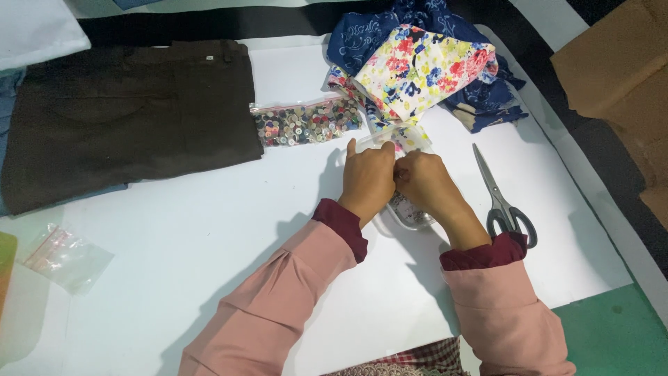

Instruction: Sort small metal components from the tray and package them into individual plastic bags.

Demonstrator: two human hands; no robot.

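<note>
Both hands meet over a small clear plastic bag (407, 209) on the white sheet (209, 244). The left hand (367, 179) is curled with its fingers pinched at the bag's upper edge, one fingertip raised; the right hand (424, 182) is closed in a pinch on the same edge, knuckle to knuckle with the left. The step in hand looks like working the bag's mouth, opening or sealing it; which of the two cannot be told, since the hands hide the strip. The move that follows likely calls for a fine, even grip from both thumbs along that edge, keeping the bag flat so nothing spills.

The bag is transparent and soft, with rounded corners; its lower part peeks out beneath the right wrist and shows small pale, speckled pieces inside, probably buttons. A bit of floral print shows just beyond the fingertips.

Just above the left hand lies a larger clear bag of mixed buttons (306, 124), touching the folded dark brown trousers (125, 104). Beyond both hands sits a heap of floral fabric (424, 66). Scissors (502, 198) lie closed just right of the right hand. An empty small bag (66, 257) lies well off to the left.
</note>
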